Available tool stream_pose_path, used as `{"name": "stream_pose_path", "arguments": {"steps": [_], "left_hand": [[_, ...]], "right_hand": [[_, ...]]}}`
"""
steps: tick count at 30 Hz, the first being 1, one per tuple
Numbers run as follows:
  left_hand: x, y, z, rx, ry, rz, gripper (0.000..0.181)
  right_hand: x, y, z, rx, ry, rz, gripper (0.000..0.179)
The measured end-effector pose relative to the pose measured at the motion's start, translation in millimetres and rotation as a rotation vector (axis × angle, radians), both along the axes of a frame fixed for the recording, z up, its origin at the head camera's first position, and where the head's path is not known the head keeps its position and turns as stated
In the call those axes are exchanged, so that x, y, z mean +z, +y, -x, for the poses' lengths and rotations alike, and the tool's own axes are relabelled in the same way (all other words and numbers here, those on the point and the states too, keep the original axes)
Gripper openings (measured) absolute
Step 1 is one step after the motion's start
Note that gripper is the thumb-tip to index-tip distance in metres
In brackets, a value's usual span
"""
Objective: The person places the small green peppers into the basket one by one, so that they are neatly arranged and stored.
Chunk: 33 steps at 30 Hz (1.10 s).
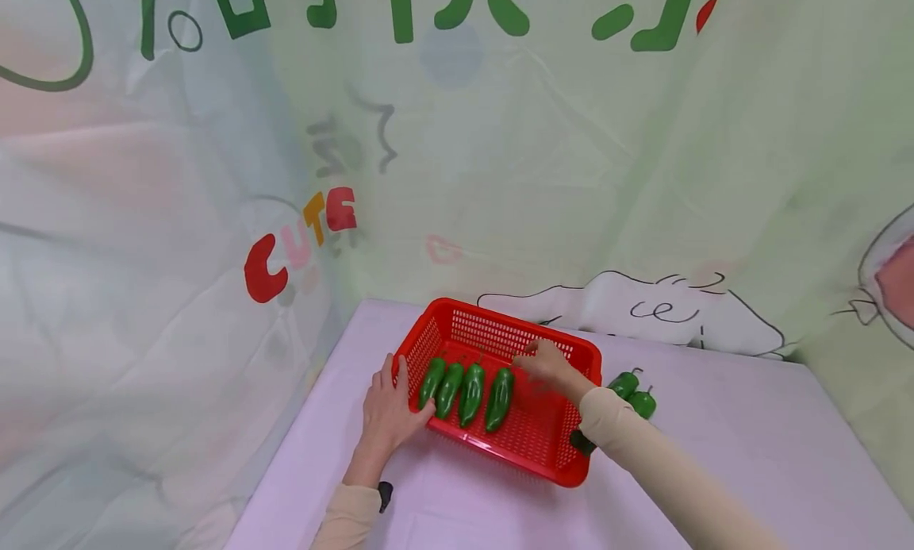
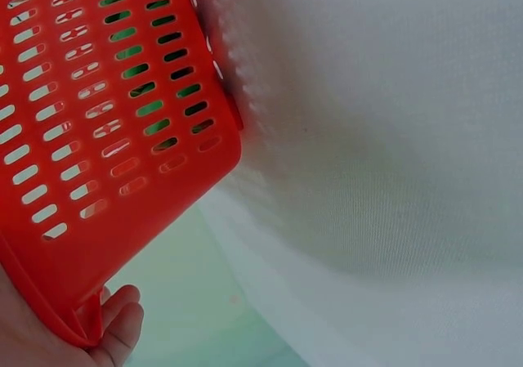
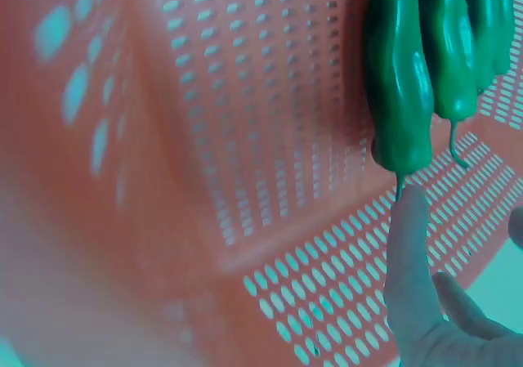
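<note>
A red perforated plastic basket point(image 1: 527, 453) stands on the table with several long green peppers lying side by side in its left part. My left hand point(image 1: 389, 411) holds the basket at its left front corner; in the left wrist view its fingers point(image 2: 122, 326) bend around the rim. Over the inside of the basket, my right hand point(image 1: 546, 363) reaches toward the back wall. In the right wrist view its extended index finger point(image 3: 409, 257) is right at the stem of the rightmost pepper point(image 3: 398, 81). Nothing is gripped in that hand.
Outside the basket's right wall lie green peppers point(image 1: 643, 403), partly hidden by the right sleeve point(image 1: 628, 439). A dark green pepper point(image 1: 581, 441) shows at the right front corner. The table point(image 1: 750, 423) has a pale lilac cover, with a printed curtain point(image 1: 500, 177) behind it.
</note>
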State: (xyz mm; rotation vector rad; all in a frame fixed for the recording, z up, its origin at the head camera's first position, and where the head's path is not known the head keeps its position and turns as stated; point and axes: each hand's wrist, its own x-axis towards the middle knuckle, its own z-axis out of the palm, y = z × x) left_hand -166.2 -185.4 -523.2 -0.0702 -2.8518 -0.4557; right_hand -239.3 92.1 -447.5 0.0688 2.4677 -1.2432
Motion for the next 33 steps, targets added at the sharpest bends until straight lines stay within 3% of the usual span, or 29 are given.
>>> {"name": "stream_pose_path", "arguments": {"steps": [7, 13, 21, 28, 33], "left_hand": [[3.2, -4.3, 2.5, -0.004, 0.01, -0.013, 0.094], [2.4, -5.4, 3.3, -0.006, -0.007, -0.029, 0.094], [2.3, -3.7, 0.8, -0.01, -0.011, -0.038, 0.093], [1.5, -2.7, -3.8, -0.016, -0.014, -0.038, 0.092], [0.8, -0.9, -4.6, -0.02, -0.006, -0.035, 0.092]], "right_hand": [[21.1, 13, 6.5, -0.022, 0.049, -0.049, 0.058], [30.4, 35, 8.6, -0.055, 0.09, -0.077, 0.062], [33.1, 70, 3.7, -0.157, 0.105, -0.1, 0.065], [33.4, 93, -3.2, -0.208, 0.101, -0.007, 0.068], [32.5, 112, -9.2, -0.252, 0.089, -0.03, 0.068]]}}
